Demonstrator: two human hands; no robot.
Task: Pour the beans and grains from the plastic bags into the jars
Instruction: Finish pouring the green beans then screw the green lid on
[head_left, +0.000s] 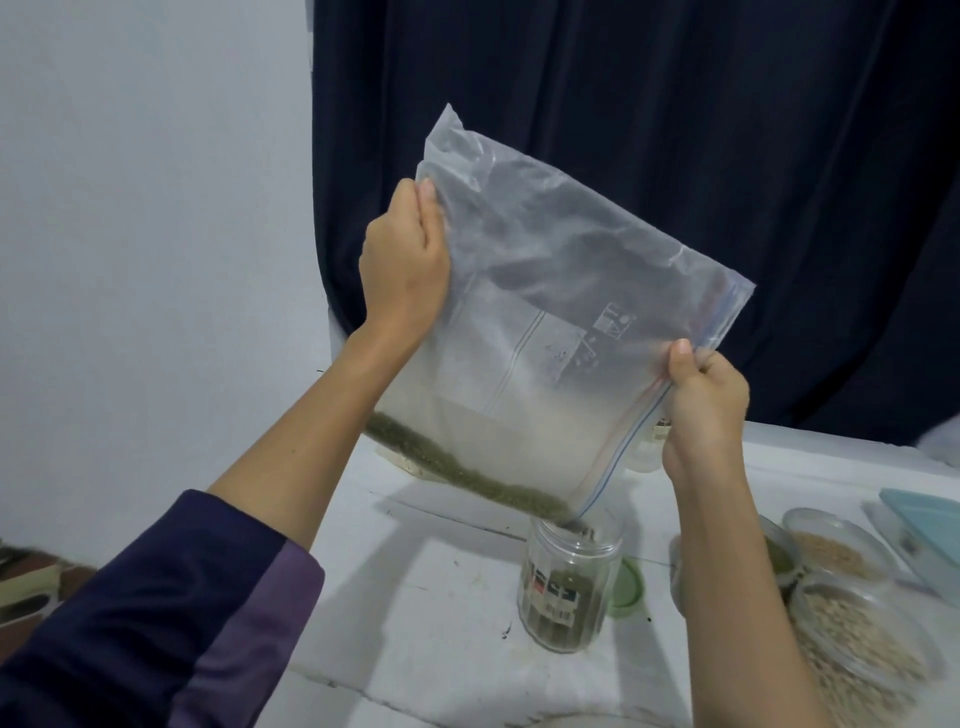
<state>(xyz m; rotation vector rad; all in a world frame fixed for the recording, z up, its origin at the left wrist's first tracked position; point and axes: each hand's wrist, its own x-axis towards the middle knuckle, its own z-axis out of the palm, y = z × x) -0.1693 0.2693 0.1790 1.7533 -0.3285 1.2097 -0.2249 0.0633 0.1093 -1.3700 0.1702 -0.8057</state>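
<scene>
Above the worktop: a clear zip bag (545, 332) is held tilted, its lower corner over an open jar (569, 587).
Left hand (405, 260): fingers curled, pinching the bag's upper left edge, thumb on the near face.
Right hand (701, 405): fingers curled, pinching the zip edge on the right side.
Green beans (457, 470): gathered along the bag's low edge, running down into the corner at the jar's mouth.
Jar: upright on the white worktop (441, 597), labelled, partly filled with green beans.
Green lid (628, 587): flat on the worktop, just behind the jar.
Right side: open containers of pale grain (852, 639), near the right forearm.
Behind: dark curtain (675, 104).
</scene>
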